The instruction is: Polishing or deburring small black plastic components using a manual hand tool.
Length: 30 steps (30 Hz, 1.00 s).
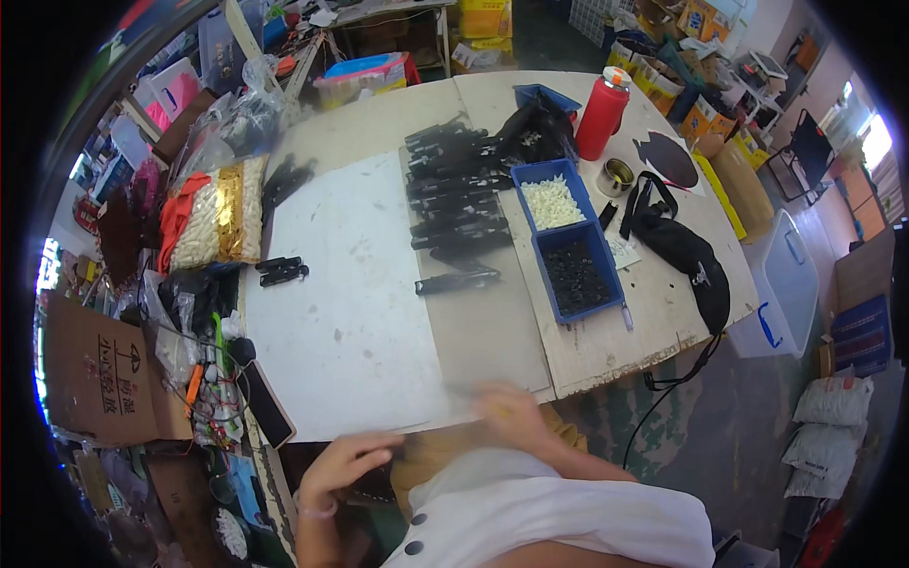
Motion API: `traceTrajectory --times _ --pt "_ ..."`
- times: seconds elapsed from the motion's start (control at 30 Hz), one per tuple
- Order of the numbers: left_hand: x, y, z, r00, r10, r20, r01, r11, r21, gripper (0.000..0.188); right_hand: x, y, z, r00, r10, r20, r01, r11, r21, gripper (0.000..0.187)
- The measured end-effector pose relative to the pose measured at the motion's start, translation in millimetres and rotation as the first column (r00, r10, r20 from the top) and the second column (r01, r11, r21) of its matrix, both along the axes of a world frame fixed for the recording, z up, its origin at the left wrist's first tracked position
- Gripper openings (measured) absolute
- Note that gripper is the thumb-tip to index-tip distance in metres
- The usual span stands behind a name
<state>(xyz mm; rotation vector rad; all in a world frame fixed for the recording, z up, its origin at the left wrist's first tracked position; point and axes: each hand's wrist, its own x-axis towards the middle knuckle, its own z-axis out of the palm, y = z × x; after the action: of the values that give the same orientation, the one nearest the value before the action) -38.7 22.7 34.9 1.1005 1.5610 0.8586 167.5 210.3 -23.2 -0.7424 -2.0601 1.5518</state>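
At the near table edge, my left hand (348, 464) points its fingers to the right, with a gap between the fingers and thumb; nothing clear shows in it. To its right, my right hand (511, 417) is smeared by motion over the edge of the white sheet (341, 322). A dark streak lies by its fingertips, too blurred to name. Beyond the hands, rows of slim black parts (459, 189) run along the sheet's right side. One black part (457, 281) lies nearest to me. Two more black pieces (282, 272) rest at the sheet's left.
Blue trays hold white pieces (553, 203) and small black pieces (574, 276). A red bottle (602, 115), a metal cup (615, 177) and a black pouch (686, 251) stand or lie at right. A bag of white pieces (213, 218), a phone (270, 405) and a carton (99, 369) are at left.
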Motion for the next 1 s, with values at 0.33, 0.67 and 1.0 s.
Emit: traceTrajectory --times 0.33,0.67,1.0 --pt "-1.7 243.4 -56.8 0.492 0.253 -0.833 0.232 0.884 0.406 0.022 16.6 35.0 21.9 0.972 -0.212 -0.107 0.223 0.969 0.11 0.018" --pt "25.0 195.0 -62.4 0.65 0.439 -0.621 -0.004 0.819 0.574 0.02 -3.0 57.5 -9.5 0.963 -0.233 0.138 0.2 0.954 0.222 0.027" --pt "29.1 162.3 -40.4 0.649 0.587 -0.484 -0.13 0.712 0.69 0.022 -21.7 43.0 12.6 0.981 -0.193 -0.001 0.183 0.93 0.319 0.023"
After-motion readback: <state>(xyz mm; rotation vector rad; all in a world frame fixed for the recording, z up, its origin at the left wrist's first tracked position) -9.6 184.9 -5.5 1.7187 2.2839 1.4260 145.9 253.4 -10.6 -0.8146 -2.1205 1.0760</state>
